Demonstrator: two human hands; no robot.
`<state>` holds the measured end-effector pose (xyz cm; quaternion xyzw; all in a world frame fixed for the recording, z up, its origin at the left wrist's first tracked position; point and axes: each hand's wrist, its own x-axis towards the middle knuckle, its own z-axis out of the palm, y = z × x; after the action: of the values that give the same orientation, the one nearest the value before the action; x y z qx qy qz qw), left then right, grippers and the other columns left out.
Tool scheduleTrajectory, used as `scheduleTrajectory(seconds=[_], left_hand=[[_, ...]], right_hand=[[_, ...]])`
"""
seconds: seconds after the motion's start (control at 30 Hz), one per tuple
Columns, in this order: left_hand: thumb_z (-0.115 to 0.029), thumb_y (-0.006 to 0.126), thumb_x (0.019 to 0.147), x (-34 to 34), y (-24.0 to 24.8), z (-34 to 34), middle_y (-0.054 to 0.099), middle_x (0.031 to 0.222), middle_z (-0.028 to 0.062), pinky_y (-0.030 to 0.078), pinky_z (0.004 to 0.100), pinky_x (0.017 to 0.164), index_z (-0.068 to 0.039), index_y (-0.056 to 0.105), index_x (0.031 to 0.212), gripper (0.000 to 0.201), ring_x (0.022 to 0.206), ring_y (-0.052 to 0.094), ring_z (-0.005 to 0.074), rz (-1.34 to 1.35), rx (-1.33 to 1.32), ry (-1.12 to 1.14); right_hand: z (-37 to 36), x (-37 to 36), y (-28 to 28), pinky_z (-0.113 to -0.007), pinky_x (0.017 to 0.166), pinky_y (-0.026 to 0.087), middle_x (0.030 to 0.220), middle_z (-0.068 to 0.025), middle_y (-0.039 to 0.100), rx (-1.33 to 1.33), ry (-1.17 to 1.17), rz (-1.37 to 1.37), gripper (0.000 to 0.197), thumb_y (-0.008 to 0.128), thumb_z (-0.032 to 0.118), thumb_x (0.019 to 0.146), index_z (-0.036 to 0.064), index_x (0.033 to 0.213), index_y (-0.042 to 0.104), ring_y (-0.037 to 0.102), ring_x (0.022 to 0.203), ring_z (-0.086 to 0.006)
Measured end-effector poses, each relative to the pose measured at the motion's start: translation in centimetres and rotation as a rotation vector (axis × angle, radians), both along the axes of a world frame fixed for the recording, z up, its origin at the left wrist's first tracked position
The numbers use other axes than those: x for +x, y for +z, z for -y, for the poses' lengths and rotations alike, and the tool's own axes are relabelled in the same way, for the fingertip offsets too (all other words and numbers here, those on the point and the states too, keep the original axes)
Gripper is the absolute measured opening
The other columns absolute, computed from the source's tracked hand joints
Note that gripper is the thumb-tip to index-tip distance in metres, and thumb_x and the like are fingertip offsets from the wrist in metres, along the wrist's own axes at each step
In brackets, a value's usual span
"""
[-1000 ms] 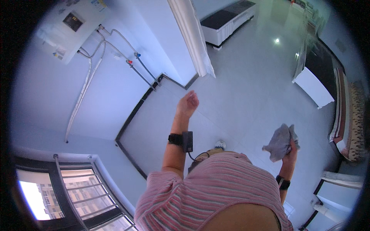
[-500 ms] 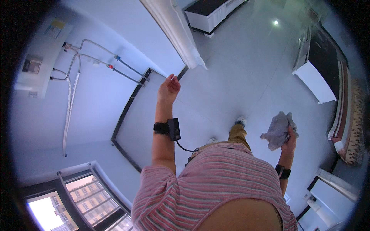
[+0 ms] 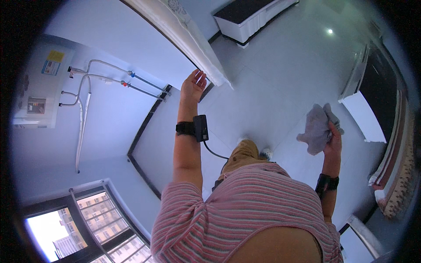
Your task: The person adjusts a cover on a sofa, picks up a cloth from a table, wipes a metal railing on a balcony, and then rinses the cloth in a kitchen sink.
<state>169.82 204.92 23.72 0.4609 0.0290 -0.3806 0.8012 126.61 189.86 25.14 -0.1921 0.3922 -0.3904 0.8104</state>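
My right hand grips a crumpled grey cloth, which fans out above the floor on the left side of my fingers. My left hand is raised in front of me with its fingers loosely bent and apart, and I see nothing in it. It is nearest to the lower end of a white curtain, beside a wall edge; whether they touch I cannot tell. A black strap with a box sits on my left forearm, and a black band on my right.
Pale floor tiles stretch ahead. A low black-topped white cabinet stands far ahead, another white unit at right beside a patterned sofa-like piece. On the left wall are a white water heater, pipes and a barred window.
I have stepped forward, my other foot now leading. Both hands rise slightly in the view, the left nearer the curtain. The cloth stays in my right hand.
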Motion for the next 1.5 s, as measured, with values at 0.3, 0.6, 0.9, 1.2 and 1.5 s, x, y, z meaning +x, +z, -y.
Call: scheduleTrajectory(seconds=[0.3,0.6,0.9,1.2,1.5], left_hand=[[-0.012,0.049,0.079,8.1,-1.2,6.5,0.048,0.085,0.0089,0.042,0.0287,0.063,-0.001,0.048,0.089,0.015,0.079,0.052,0.0225,0.272,0.071,0.016],[-0.002,0.054,0.073,18.6,-0.6,15.9,0.047,0.098,0.0138,0.042,0.0262,0.06,-0.002,0.011,0.127,0.069,0.078,0.054,0.0263,0.258,0.002,0.108],[0.0,0.058,0.07,23.9,-3.5,20.4,0.05,0.095,0.0162,0.044,0.0288,0.054,-0.005,0.016,0.123,0.067,0.073,0.056,0.0279,0.306,0.207,0.278],[-0.006,0.054,0.072,25.1,-5.0,19.6,0.056,0.081,0.008,0.041,0.0312,0.063,-0.004,0.048,0.089,0.018,0.074,0.057,0.0208,0.353,0.397,0.329],[-0.009,0.056,0.075,26.5,-5.6,18.1,0.056,0.077,0.0021,0.04,0.0264,0.058,-0.006,0.052,0.085,0.012,0.068,0.055,0.0147,0.319,0.45,0.474]], right_hand=[[8.3,8.8,1.2,-0.038,0.088,0.035,0.111,-0.0125,0.044,-0.02,0.231,0.019,0.044,0.054,0.014,0.075,0.0,0.113,0.038,0.042,0.102,-0.0253],[16.2,20.3,2.0,-0.037,0.087,0.034,0.108,-0.0131,0.045,-0.032,0.201,-0.147,0.047,0.056,0.016,0.074,-0.0032,0.112,0.038,0.043,0.101,-0.0245],[22.3,26.8,0.8,-0.039,0.088,0.034,0.109,-0.0137,0.045,-0.019,0.306,-0.126,0.048,0.058,0.017,0.073,-0.0018,0.113,0.039,0.042,0.102,-0.0251],[27.6,28.5,-0.5,-0.041,0.09,0.032,0.115,-0.0158,0.038,0.005,0.408,-0.127,0.058,0.06,0.019,0.071,-0.0031,0.117,0.032,0.037,0.107,-0.0282],[30.8,27.1,-1.5,-0.04,0.091,0.031,0.117,-0.0188,0.035,0.014,0.366,-0.222,0.062,0.059,0.02,0.072,-0.0066,0.118,0.028,0.034,0.109,-0.0306]])
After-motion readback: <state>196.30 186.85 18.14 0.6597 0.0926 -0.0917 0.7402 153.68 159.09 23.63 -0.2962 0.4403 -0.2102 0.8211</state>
